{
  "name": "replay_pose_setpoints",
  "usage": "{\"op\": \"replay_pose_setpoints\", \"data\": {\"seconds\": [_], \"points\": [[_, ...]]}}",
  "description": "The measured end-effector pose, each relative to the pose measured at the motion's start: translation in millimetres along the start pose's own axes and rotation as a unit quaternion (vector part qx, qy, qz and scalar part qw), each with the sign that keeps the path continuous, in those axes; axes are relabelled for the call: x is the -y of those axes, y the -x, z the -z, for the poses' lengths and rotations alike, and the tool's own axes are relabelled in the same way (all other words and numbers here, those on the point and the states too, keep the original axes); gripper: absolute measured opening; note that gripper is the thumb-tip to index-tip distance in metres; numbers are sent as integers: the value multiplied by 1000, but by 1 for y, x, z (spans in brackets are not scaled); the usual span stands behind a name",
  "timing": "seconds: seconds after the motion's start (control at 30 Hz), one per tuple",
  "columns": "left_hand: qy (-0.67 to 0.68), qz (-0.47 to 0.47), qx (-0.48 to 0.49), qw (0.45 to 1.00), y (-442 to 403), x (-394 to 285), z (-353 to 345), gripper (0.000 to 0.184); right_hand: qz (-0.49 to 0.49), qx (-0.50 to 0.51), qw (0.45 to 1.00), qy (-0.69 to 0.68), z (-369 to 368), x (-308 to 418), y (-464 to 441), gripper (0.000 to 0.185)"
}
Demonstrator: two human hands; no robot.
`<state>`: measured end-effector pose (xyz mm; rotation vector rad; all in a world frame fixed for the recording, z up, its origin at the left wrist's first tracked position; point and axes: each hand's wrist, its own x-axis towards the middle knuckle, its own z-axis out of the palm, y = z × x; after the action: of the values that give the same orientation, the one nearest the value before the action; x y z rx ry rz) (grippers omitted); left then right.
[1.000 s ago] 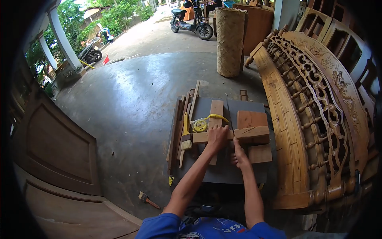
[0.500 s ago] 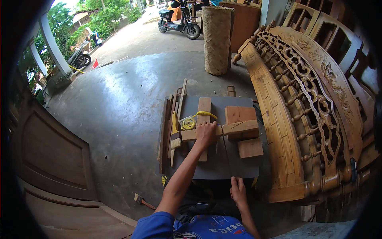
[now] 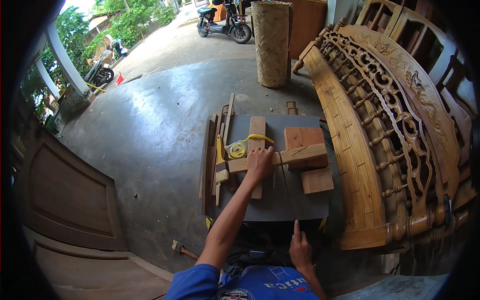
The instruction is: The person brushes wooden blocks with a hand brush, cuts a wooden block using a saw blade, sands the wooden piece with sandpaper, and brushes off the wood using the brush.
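Observation:
My left hand [image 3: 260, 162] is closed over a wooden bar [image 3: 302, 153], pressing it down across a flat board [image 3: 257, 131] and several wood blocks. A dark, thin saw blade [image 3: 287, 187] crosses the bar just right of that hand, at a slit in the wood. My right hand [image 3: 300, 248] is closed around the saw's near end, close to my body, with its index finger stretched along it. The handle is hidden in my palm. A wood block [image 3: 317, 180] lies right of the blade. Left of my left hand are a yellow tape measure [image 3: 237, 149] and a yellow-handled paintbrush [image 3: 221, 160].
The grey worktable [image 3: 240, 210] carries long wood strips [image 3: 206, 172] along its left edge. A carved wooden bed frame [image 3: 345, 150] stands close on the right. Wooden panels [image 3: 70, 192] lie at left, another brush [image 3: 184, 249] is on the floor, and a woven mat roll [image 3: 271, 45] stands beyond.
My right hand has drawn the saw back toward my body, and its index finger is now extended. My left hand stays on the bar. The view has tilted slightly.

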<state>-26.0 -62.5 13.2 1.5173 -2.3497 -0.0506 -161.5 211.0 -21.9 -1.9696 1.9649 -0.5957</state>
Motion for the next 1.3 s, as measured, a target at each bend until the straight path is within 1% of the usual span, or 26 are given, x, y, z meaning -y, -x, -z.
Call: {"op": "replay_pose_setpoints", "data": {"seconds": [0.17,0.27,0.4,0.5,0.6,0.73,0.83,0.87,0.93,0.97,1.03,1.1,1.17,1.23,1.3], "points": [[2,-10,-5,1000,0,2,-6,25,30,-29,999,3,3,1,-4,61],[2,-1,-10,1000,-1,4,-12,33,47,-39,998,21,5,1,-5,60],[1,-7,-6,1000,-2,4,-9,32,60,-26,997,30,9,3,-9,57],[11,-14,-3,1000,-3,5,-11,30,62,-58,996,22,0,0,-17,58],[12,-12,-4,1000,-2,2,-6,25,101,-133,986,26,-8,-1,-64,59],[20,-22,-13,999,-1,0,-1,20,96,-61,993,44,-32,1,-151,64],[28,-10,-36,999,-3,4,-8,16,99,-127,987,26,-41,10,-213,64],[31,-5,-38,999,-3,5,-9,15,85,-117,989,10,-40,15,-221,62],[52,-5,-15,999,-3,10,-13,20,89,-111,990,-18,-41,11,-223,62],[36,-7,-16,999,-3,9,-13,21,110,-131,985,-20,-40,13,-226,63],[25,-5,-10,1000,-3,8,-12,23,135,-160,978,-18,-36,13,-211,64],[25,-5,1,1000,-2,7,-10,24,79,-81,993,22,-26,17,-173,66],[14,-2,6,1000,-5,7,-9,24,52,-10,999,3,-23,8,-113,65],[10,-13,11,1000,0,5,-14,23,92,-64,994,-6,-25,-7,-57,65],[10,-41,8,999,1,4,-19,22,83,-37,996,11,-13,-7,-42,64]]}}
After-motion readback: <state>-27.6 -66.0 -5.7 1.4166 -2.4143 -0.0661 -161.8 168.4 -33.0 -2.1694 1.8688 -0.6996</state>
